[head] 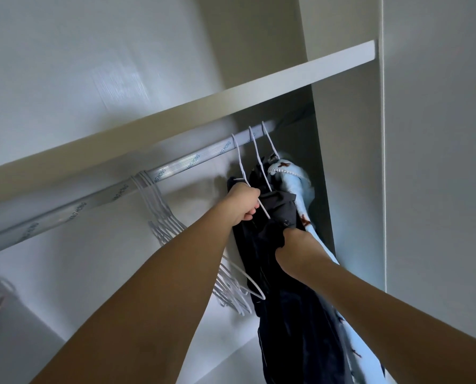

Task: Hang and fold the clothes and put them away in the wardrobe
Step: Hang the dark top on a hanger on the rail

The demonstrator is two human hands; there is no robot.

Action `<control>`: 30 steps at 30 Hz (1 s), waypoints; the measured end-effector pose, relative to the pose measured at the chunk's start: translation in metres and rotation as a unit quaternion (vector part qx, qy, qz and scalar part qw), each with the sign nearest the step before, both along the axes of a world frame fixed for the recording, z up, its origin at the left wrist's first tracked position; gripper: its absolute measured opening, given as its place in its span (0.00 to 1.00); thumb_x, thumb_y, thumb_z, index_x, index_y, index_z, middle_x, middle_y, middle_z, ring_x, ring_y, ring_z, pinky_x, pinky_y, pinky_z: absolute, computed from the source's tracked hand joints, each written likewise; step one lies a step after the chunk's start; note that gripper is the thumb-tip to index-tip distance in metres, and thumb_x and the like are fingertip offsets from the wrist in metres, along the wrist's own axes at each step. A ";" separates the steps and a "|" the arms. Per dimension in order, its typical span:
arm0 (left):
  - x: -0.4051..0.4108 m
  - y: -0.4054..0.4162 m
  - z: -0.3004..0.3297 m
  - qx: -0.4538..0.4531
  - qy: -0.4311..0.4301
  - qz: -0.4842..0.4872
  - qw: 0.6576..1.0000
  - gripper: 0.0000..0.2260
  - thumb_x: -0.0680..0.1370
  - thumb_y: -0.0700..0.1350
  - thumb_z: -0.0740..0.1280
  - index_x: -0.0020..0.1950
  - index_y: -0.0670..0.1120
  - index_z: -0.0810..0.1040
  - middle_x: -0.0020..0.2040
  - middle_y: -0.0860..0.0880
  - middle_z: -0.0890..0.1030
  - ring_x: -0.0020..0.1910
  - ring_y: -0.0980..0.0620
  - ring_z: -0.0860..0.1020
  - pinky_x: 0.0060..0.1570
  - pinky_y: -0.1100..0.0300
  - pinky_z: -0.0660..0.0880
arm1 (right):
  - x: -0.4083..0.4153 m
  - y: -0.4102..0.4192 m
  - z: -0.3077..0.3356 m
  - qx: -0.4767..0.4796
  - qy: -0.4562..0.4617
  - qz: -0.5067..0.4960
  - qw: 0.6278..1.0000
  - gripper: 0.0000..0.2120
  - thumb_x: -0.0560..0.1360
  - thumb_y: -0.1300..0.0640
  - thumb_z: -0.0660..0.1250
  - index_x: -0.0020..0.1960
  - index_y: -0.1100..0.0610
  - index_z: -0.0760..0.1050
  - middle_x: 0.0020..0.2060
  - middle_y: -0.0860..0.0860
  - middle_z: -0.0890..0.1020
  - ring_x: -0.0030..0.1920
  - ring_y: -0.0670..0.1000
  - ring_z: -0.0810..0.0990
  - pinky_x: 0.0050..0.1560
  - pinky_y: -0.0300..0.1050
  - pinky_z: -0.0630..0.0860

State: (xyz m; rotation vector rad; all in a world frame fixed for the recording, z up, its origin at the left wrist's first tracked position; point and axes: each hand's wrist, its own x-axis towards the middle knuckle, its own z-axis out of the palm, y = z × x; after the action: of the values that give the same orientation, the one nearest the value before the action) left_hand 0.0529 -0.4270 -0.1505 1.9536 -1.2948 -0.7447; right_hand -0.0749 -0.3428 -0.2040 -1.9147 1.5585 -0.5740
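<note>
Head view: my left grip is curled round a white hanger carrying the dark garment, my right grip pinches its fabric. Three hooks sit on the rail; spare hangers suggest more clothes remain.

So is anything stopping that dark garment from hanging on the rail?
Nothing visible. Its hanger is already hooked over the rail; both hands, left and right, grip the dark garment.
</note>
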 end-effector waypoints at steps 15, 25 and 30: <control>-0.031 0.079 0.030 -0.022 -0.318 -0.068 0.945 0.14 0.82 0.49 0.54 0.52 0.39 0.71 0.52 0.40 0.77 0.52 0.40 0.76 0.45 0.55 0.68 | -0.055 0.036 0.050 -0.052 -0.021 0.009 0.998 0.11 0.74 0.57 0.62 0.56 0.56 0.70 0.50 0.53 0.76 0.45 0.53 0.76 0.39 0.42 0.70; -0.102 0.215 0.062 -0.134 -0.453 -0.201 0.858 0.18 0.81 0.47 0.57 0.70 0.43 0.68 0.65 0.44 0.73 0.62 0.43 0.72 0.62 0.50 0.70 | -0.166 0.151 0.123 -0.022 0.101 0.050 0.993 0.26 0.77 0.57 0.61 0.73 0.57 0.59 0.70 0.54 0.67 0.68 0.55 0.67 0.65 0.47 0.67; -0.137 0.265 0.017 -0.204 -0.439 -0.220 0.847 0.18 0.77 0.48 0.56 0.61 0.40 0.75 0.55 0.43 0.79 0.53 0.42 0.79 0.56 0.50 0.75 | -0.198 0.198 0.116 -0.024 0.117 0.020 0.993 0.29 0.78 0.56 0.61 0.76 0.55 0.55 0.73 0.53 0.63 0.72 0.54 0.63 0.70 0.47 0.62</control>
State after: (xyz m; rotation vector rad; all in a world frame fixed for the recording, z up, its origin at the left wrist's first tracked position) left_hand -0.0841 -0.1623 -0.1331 1.6668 -2.2634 0.3271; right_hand -0.2731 -0.1446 -0.0880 -2.1064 1.6584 -0.3847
